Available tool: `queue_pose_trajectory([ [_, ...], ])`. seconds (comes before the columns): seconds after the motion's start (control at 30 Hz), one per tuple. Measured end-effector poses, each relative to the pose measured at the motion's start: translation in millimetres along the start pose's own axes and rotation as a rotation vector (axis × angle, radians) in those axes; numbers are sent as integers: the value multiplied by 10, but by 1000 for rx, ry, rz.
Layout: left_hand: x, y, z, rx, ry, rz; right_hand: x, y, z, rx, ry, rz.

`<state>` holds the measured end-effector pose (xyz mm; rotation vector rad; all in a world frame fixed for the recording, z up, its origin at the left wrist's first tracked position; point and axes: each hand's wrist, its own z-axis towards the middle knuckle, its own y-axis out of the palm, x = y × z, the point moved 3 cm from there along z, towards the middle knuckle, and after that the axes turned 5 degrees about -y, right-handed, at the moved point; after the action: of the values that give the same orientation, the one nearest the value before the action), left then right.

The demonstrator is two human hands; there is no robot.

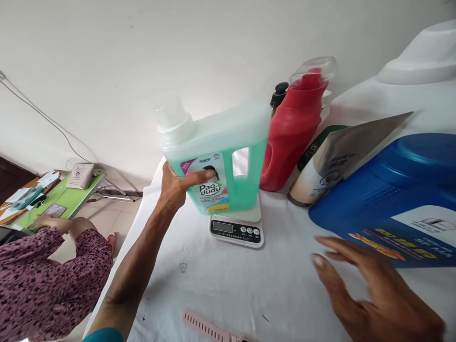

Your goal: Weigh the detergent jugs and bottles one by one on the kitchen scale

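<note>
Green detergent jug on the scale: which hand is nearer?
Left. The left hand grips the green jug; the right hand hovers open near the blue jug.

My left arm [138, 266]: bare from wrist to above elbow, long and lean. Teal sleeve [105, 335] edge at bottom of frame, short cut, plain fabric, no print visible. My left hand [176, 187]: no ring or watch seen. My right hand [374, 289]: bare, blurred, 4 fingers visible, nails short, no jewellery seen, wrist out of frame.
</note>
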<state>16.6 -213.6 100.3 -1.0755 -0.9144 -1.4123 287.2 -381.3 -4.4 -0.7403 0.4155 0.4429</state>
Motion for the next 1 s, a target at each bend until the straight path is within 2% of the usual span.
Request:
queue_pose_trajectory([
  [0.07, -3, 122, 0, -58, -5, -2, -242, 139, 224, -83, -133, 84],
  [0.17, 0, 261, -6, -121, -20, 18, -408, 306, 407, -101, -186, 173],
  [0.27, 18, 354, -11, -182, -28, 25, -381, 377, 393, -71, -188, 190],
  [0.37, 41, 392, -13, -198, -23, 13, -273, 360, 289, -63, -139, 183],
  [0.53, 77, 368, -12, -237, -27, 31, -160, 298, 150, -102, -62, 126],
  [0.73, 104, 290, -1, -307, -49, 19, -207, 303, 139, -133, -101, 98],
  [0.9, 85, 248, -38, -309, -39, 23, -255, 315, 193, -128, -162, 87],
  [1.0, 26, 153, -8, -279, 32, 16, -248, 316, 221, -108, -194, 47],
])
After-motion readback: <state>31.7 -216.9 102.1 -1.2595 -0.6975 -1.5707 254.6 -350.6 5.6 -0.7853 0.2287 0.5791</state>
